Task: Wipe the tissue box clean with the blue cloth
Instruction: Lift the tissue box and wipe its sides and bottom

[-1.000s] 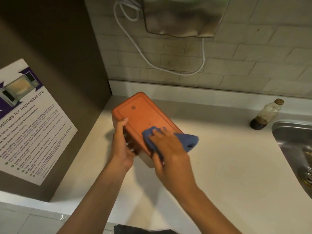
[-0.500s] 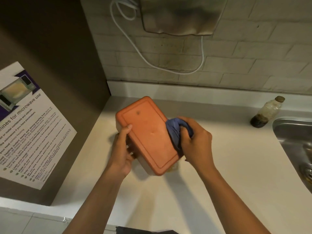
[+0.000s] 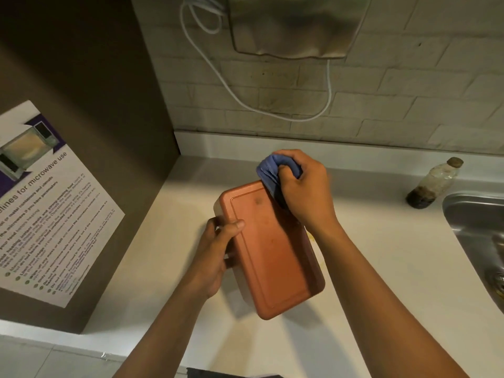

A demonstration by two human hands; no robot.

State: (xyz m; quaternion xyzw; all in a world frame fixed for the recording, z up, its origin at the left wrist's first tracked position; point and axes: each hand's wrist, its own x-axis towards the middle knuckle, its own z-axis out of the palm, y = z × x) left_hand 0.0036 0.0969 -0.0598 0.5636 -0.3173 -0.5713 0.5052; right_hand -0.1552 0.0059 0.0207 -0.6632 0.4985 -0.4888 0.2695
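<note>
Wall: pale brick-pattern tiles (image 3: 395, 105) run behind the scene, stained in places.
Worktop: a pale cream surface (image 3: 381, 268) with a raised back edge along the wall.
Cabinet side: a dark brown panel (image 3: 81, 77) closes off the left end of the worktop.
Poster: a sheet of microwave-use guidelines (image 3: 51, 214) is stuck on that panel, with a microwave photo at its top.
Wall unit: a metal housing (image 3: 294, 25) hangs on the tiles at the top, cut off by the frame.
Cable: a white cord (image 3: 237, 96) loops down from beside the unit and back up.
Sink: a steel basin (image 3: 474, 227) is set into the worktop at the right edge.
Tissue box: an orange-brown box (image 3: 272, 255) with rounded corners is in the middle, tilted with its flat face towards the camera; whether its near end rests on the worktop cannot be told.
Left hand: it (image 3: 215, 255) grips the box's left side, thumb on the face, fingers curled round the edge.
Right hand: it (image 3: 305, 192) is curled round the cloth at the box's far right corner.
Bottle: a grimy clear bottle (image 3: 433, 184) with dark liquid at its bottom stands just left of the sink.
Blue cloth: bunched up (image 3: 270, 170), it presses on the box's far edge.
</note>
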